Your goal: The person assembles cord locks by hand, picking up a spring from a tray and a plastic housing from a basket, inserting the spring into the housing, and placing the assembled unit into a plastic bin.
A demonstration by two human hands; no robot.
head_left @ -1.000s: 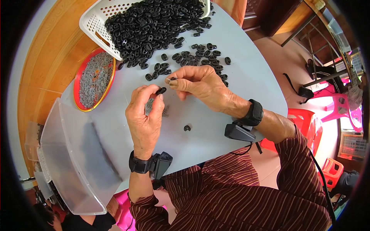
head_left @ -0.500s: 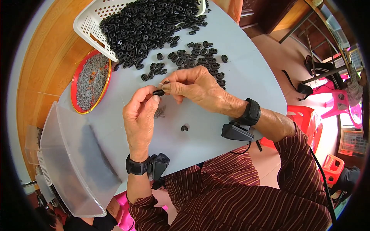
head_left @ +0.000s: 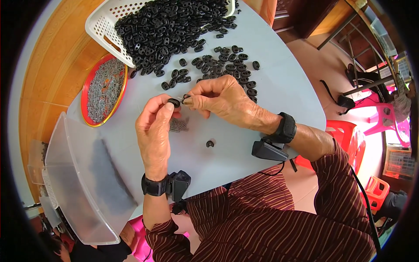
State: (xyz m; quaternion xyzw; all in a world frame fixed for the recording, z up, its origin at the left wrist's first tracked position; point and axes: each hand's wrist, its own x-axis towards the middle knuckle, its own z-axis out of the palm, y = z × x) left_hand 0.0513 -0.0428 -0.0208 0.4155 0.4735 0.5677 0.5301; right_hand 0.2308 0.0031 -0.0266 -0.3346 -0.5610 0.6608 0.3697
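Observation:
Near the middle of the table my left hand (head_left: 155,126) pinches a black oval cord-lock piece (head_left: 174,102) between thumb and fingertips. Just to its right, my right hand (head_left: 222,98) is closed in a pinch on a small black piece (head_left: 186,96). A thin pale bit shows between the two pieces, too small to make out. Below my left fingertips lies a small heap of grey metal springs (head_left: 179,125). A single black piece (head_left: 210,143) rests on the table nearer to me. Beyond my right hand are several loose two-holed black oval pieces (head_left: 229,67).
A white perforated basket (head_left: 97,27) at the back spills a large pile of black pieces. The red bowl (head_left: 86,105) at left holds grey springs. A clear plastic bin (head_left: 83,192) stands at the table's left edge. Red stools (head_left: 377,191) and another person are around.
My left hand has shifted slightly left with its black oval piece, so a gap shows between it and the right fingertips. More of the spring heap is visible.

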